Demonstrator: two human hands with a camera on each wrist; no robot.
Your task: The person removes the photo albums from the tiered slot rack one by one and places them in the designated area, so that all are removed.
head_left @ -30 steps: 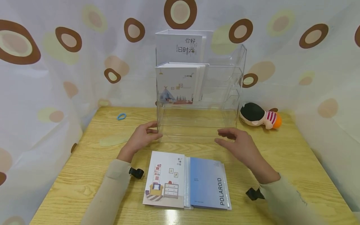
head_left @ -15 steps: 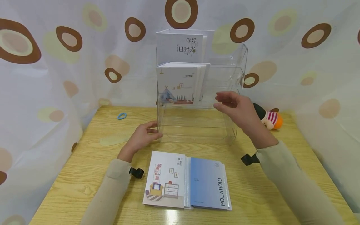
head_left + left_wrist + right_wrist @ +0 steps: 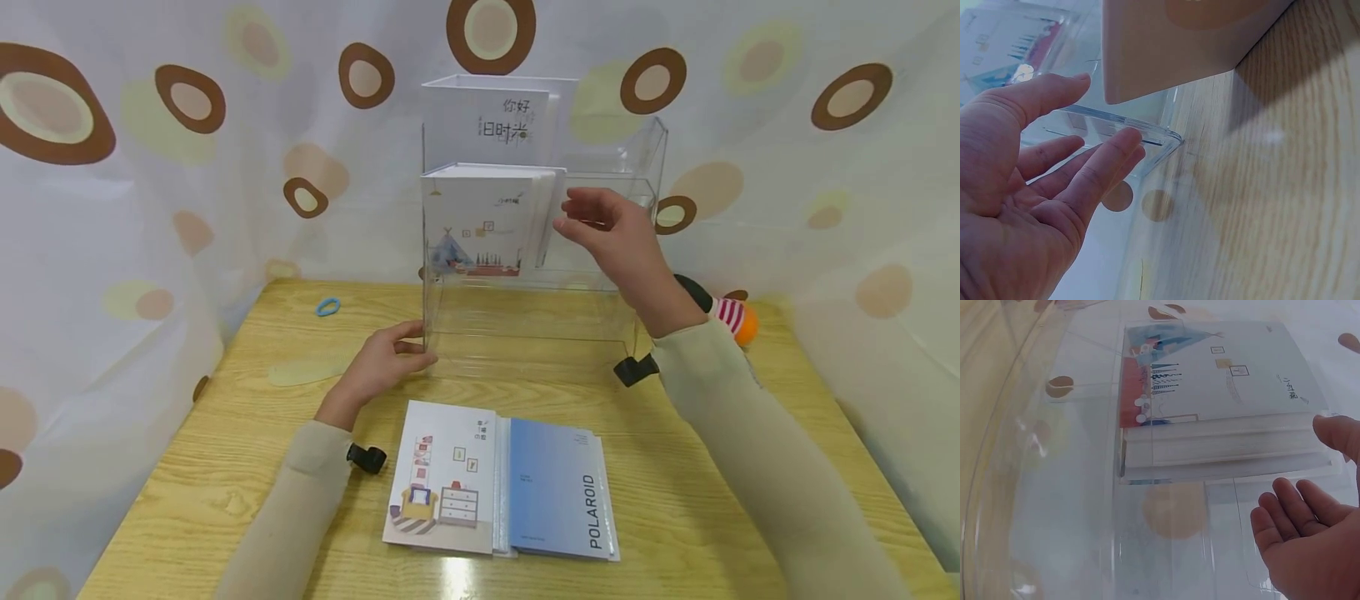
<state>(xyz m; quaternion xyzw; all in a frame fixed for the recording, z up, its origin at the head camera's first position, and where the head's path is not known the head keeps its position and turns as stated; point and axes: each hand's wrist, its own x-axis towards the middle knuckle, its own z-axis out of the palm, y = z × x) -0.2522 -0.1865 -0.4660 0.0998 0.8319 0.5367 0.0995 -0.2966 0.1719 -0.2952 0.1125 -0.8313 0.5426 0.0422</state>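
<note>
A clear tiered rack (image 3: 525, 337) stands at the back of the table. Its middle tier holds a white photo album (image 3: 476, 225) with a tent picture, and a taller white album (image 3: 480, 125) sits in the tier above. My left hand (image 3: 386, 358) is at the rack's lower left corner; in the left wrist view its thumb and fingers lie either side of the clear edge, loosely extended. My right hand (image 3: 618, 237) is raised beside the tent album's right side, holding nothing. In the right wrist view its thumb (image 3: 1335, 434) comes close to the album's page edges.
A white album (image 3: 442, 475) with a furniture picture and a blue POLAROID album (image 3: 558, 492) lie side by side in front of the rack. A blue ring (image 3: 327, 307) and a pale comb (image 3: 303, 372) lie left. A toy (image 3: 735, 317) lies right, partly behind my arm.
My right hand has risen from the rack's lower right front to the tent album's right side. The left hand has stayed at the rack's corner.
</note>
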